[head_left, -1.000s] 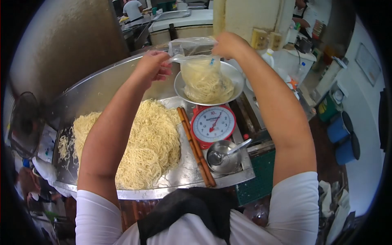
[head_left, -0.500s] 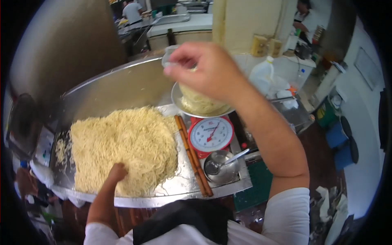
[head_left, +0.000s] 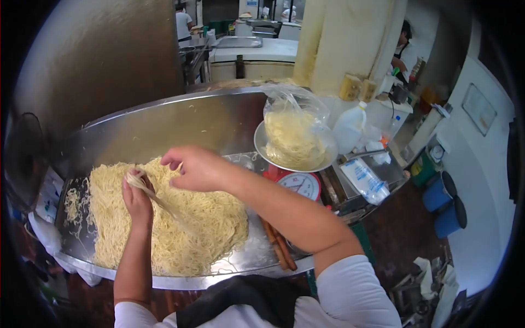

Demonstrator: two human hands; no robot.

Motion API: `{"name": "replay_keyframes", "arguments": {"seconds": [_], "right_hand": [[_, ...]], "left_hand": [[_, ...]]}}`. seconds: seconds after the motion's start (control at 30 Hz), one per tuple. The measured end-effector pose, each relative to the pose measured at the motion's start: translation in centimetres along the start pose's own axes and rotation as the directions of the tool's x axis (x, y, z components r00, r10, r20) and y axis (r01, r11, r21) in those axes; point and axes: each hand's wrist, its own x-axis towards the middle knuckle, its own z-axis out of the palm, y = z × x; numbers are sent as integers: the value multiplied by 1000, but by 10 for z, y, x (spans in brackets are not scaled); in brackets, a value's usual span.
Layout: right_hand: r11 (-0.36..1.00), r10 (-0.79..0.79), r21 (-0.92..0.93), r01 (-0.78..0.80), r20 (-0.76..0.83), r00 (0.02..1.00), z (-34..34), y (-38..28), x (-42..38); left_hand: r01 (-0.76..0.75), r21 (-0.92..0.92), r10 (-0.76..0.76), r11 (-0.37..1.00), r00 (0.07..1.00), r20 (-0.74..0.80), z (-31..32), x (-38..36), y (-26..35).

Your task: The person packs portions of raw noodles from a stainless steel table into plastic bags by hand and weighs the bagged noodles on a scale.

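A broad heap of pale yellow noodles (head_left: pixel 213 235) covers much of the metal tray. Above its left part, my left hand (head_left: pixel 139 201) grips a bunch of noodles, with strands trailing down to the right. Close by on the right, my right hand (head_left: pixel 197 168) hovers over the heap, its fingers bent but apart and nothing visible in them. A clear plastic bag of noodles (head_left: pixel 292 134) stands upright in the round pan (head_left: pixel 261 143) of a red scale. My right forearm partly covers the scale's dial (head_left: pixel 299 185).
Two brown sticks (head_left: pixel 278 246) lie beside the heap, partly under my right arm. Right of the scale are a white plastic jug (head_left: pixel 350 128) and a blue-and-white plastic packet (head_left: pixel 363 179). The tray's raised metal wall (head_left: pixel 219 117) runs along the back. Other people work in the background.
My left hand has lifted from the heap with noodles in it. My right hand has moved left and down from the bag at the scale. The camera view has shifted too.
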Motion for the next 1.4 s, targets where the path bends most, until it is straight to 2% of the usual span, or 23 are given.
{"name": "replay_keyframes", "arguments": {"seconds": [0.07,0.1,0.2,0.37,0.47,0.57,0.73,0.77,0.8,0.83,0.9,0.93,1.03,1.07,1.13,1.17,1.2,1.23,1.27,1.3,1.33,1.37,1.4], "right_hand": [[963,-46,269,29,55,997,32,-7,8],[917,-73,397,37,76,994,45,-10,11],[684,60,681,-260,303,951,69,-31,18],[730,210,625,-276,178,961,90,-13,-34],[651,327,625,-430,280,903,103,27,-87],[596,483,598,-535,265,834,114,67,-133],[564,626,531,-632,224,747,114,118,-164],[475,669,595,-649,236,705,114,125,-167],[380,706,653,-655,253,662,117,133,-171],[283,738,705,-650,273,617,119,141,-175],[414,802,572,-708,139,581,125,151,-184],[466,821,493,-735,69,567,126,154,-186],[711,682,-146,-687,-91,726,107,136,-171],[716,673,-205,-667,-48,738,94,113,-157],[720,659,-317,-617,33,752,67,55,-123],[819,535,-238,-523,-16,845,65,40,-114],[898,400,-167,-407,-77,913,66,28,-107],[943,331,3,-333,-128,935,69,9,-99],[957,267,166,-237,-188,945,71,-4,-94],[946,296,166,-277,-102,950,70,-7,-92],[934,323,162,-317,-13,946,68,-9,-90],[921,349,154,-357,77,934,67,-10,-89],[944,327,51,-326,-2,945,79,10,-93]], "left_hand": [[69,-255,-99,965,989,-107,35,11,54],[66,-333,-66,941,998,10,41,19,76],[59,-510,65,858,972,224,42,43,126],[103,-647,94,756,960,263,0,90,139],[258,-696,158,670,866,474,-47,126,121],[156,-693,65,704,957,281,-75,143,121],[236,-703,101,671,910,402,-88,162,126],[232,-700,119,675,903,413,-91,166,129],[107,-656,9,747,985,170,-82,160,144],[65,-657,32,751,990,135,-84,164,152],[-19,-656,79,755,995,62,-96,176,161],[-1,-654,153,756,973,175,-98,179,164],[-152,-523,50,839,978,-205,-24,125,173],[-40,-484,186,874,948,258,-45,130,143],[182,-310,-65,933,934,353,-14,88,123],[222,-148,-180,964,952,249,-7,70,104],[271,-173,-256,947,961,105,8,53,84],[280,-9,-270,960,933,239,18,28,84],[226,-4,-216,974,939,269,20,14,58],[210,19,-209,978,951,230,26,-1,38],[194,176,-245,965,906,344,27,-13,43],[250,170,-298,953,872,388,27,-21,31],[249,213,-318,945,856,409,24,-29,21]]}}
